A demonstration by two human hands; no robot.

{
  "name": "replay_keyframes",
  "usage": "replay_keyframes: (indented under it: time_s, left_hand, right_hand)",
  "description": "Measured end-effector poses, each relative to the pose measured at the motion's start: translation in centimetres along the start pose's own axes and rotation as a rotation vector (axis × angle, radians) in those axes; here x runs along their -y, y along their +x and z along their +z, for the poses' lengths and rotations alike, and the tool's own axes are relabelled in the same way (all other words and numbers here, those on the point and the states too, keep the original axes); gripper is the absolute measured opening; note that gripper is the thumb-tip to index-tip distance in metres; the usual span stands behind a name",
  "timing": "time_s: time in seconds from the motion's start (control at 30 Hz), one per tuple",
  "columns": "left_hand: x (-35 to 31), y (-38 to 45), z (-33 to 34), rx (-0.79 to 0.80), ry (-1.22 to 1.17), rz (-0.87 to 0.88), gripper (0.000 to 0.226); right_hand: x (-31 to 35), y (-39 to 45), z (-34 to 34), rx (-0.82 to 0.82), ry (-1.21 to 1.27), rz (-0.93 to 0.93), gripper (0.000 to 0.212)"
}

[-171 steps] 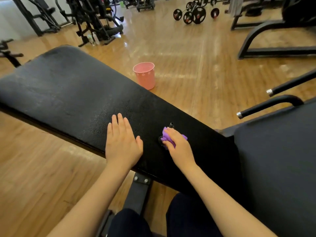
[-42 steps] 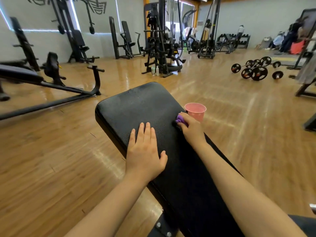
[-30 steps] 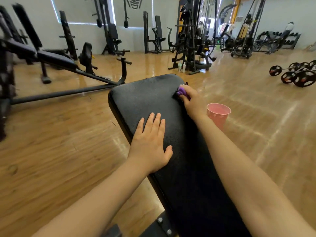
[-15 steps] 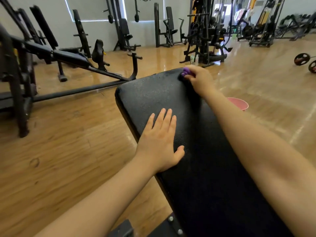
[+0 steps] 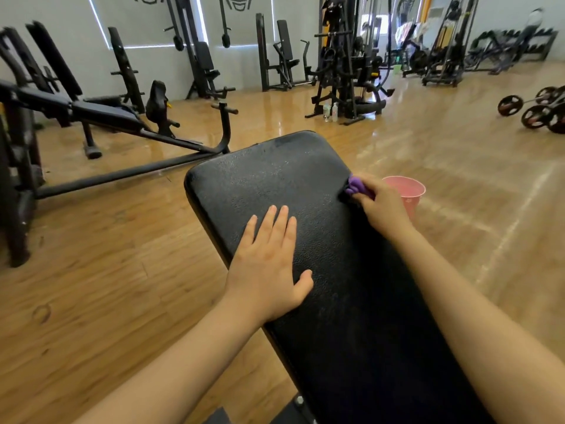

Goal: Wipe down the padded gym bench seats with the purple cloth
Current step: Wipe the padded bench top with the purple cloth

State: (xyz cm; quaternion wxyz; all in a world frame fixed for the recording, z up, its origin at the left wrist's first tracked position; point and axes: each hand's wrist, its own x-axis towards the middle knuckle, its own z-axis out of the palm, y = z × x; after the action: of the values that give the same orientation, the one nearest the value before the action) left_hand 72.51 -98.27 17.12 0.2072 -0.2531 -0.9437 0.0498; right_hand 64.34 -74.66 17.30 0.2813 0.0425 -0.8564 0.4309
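Here, one left hand (image 5: pixel 265 270) lies flat, fingers straight; right hand (image 5: pixel 380 206) grips one purple cloth (image 5: pixel 356 186).

light: bright, even daylight | glare: pale streaks on the wooden floor (image 5: pixel 443 154) beyond the right hand (image 5: pixel 380 206) | blur: far machines soft | distortion: wide-angle bending at edges | shadows: faint

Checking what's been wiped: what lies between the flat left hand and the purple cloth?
Only bare black bench pad between left hand and purple cloth, in the head view.
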Motion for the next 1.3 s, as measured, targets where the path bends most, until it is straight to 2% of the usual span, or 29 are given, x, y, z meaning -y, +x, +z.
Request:
replay_keyframes:
  time_s: [0.13,0.27,0.33,0.53,0.67,0.8,0.93,1.03,1.07,1.13,1.2,1.3]
  left_hand:
    - [0.1,0.0,0.1,0.009,0.0,-0.013,0.082]
    - [0.1,0.0,0.1,0.005,-0.01,-0.018,0.082]
    - [0.1,0.0,0.1,0.006,-0.013,-0.02,0.081]
    - [0.0,0.0,0.2,0.001,-0.024,-0.017,0.081]
    - [0.1,0.0,0.1,0.004,-0.001,-0.005,0.081]
    - [0.1,-0.1,-0.1,0.009,0.05,0.001,0.086]
    - [0.1,-0.1,0.0,0.004,0.067,-0.002,0.088]
    - [0.0,0.0,0.0,0.015,0.07,-0.002,0.088]
    - [0.0,0.0,0.0,0.021,0.076,0.003,0.09]
    - [0.1,0.0,-0.1,0.03,0.07,0.002,0.092]
    - [0.0,-0.1,-0.2,0.039,0.074,-0.003,0.093]
    - [0.0,-0.1,-0.1,0.037,0.074,-0.009,0.093]
  right_hand:
    - [3.4,6.6,0.1,0.028,0.042,-0.027,0.026]
    - [5.6,10.7,2.6,0.156,0.055,0.036,0.035]
    - [4.9,10.7,3.3,0.106,0.06,0.093,0.039]
    - [2.2,7.3,1.2,0.112,0.075,0.208,0.031]
    - [0.0,1.3,-1.4,0.081,0.083,0.272,0.015]
    - [-2.5,-3.1,-3.7,0.128,0.041,0.313,0.019]
    - [-1.0,-1.5,-3.8,0.159,0.042,0.256,0.025]
    - [-0.1,-1.1,-2.8,0.118,0.116,0.246,0.003]
    - [-0.3,-1.4,-2.7,0.099,0.131,0.253,0.011]
    - [-1.3,-2.7,-3.1,0.092,0.159,0.288,0.007]
    - [-2.4,-4.5,-4.2,0.104,0.182,0.317,0.02]
    - [-4.5,-8.8,-6.2,0.101,0.188,0.41,0.024]
